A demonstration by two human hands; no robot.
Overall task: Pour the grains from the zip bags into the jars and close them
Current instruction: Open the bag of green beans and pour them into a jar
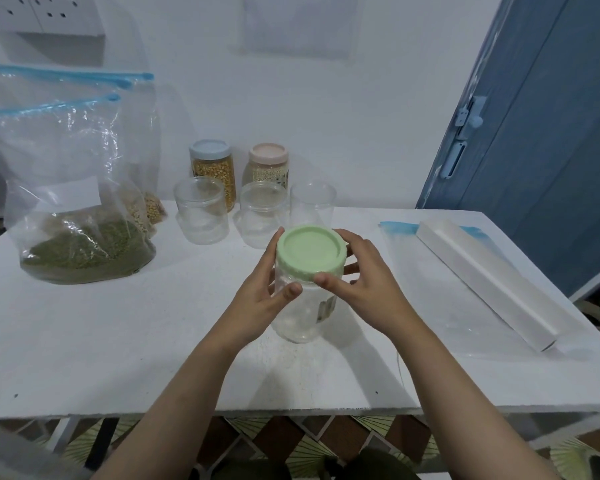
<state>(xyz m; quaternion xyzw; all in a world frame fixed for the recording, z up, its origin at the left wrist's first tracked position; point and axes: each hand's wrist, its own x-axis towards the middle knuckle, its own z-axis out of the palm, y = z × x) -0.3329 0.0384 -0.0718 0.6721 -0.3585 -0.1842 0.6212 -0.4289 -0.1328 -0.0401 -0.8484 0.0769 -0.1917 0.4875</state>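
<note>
On the white desk (118, 341), the zip bag of green grains (84, 247) slumps at the left, within reach for pouring. Behind stand two filled, capped jars and three open empty ones. Near the front edge stands the empty jar (300, 317); left hand (257, 299) grips its glass to steady it, while right hand (364, 289) curls its fingers (326, 282) round the green lid (310, 252), probably to unscrew it.

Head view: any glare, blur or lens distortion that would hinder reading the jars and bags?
Head view: wide-angle bowing bends the table edge and door; glare streaks the zip bag; soft overall haze, yet the green lid and both hands, left hand and right hand, read clearly.
</note>
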